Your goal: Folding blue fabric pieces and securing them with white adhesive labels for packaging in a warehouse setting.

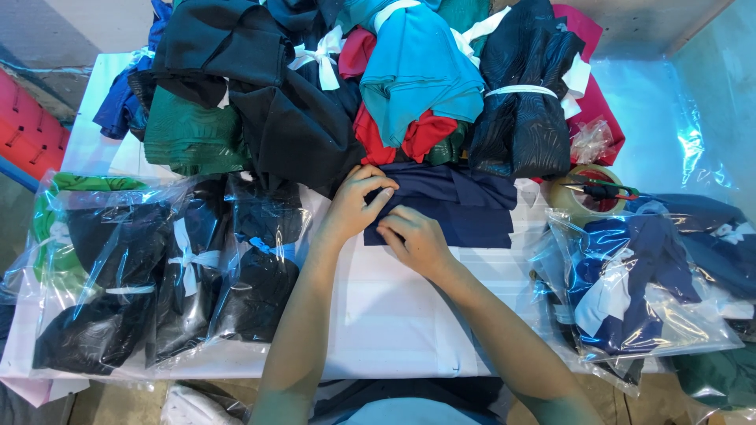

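We have a single view, from a camera on the person's head, looking almost straight down and close onto a white table (394,315). The person's forearms enter from the bottom edge and the heap of tied fabric bundles (354,79) fills the far top. No second view shares this scene.

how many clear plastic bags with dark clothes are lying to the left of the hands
3, side by side: left bag, middle bag, right bag nearest the left hand. More may be hidden underneath.
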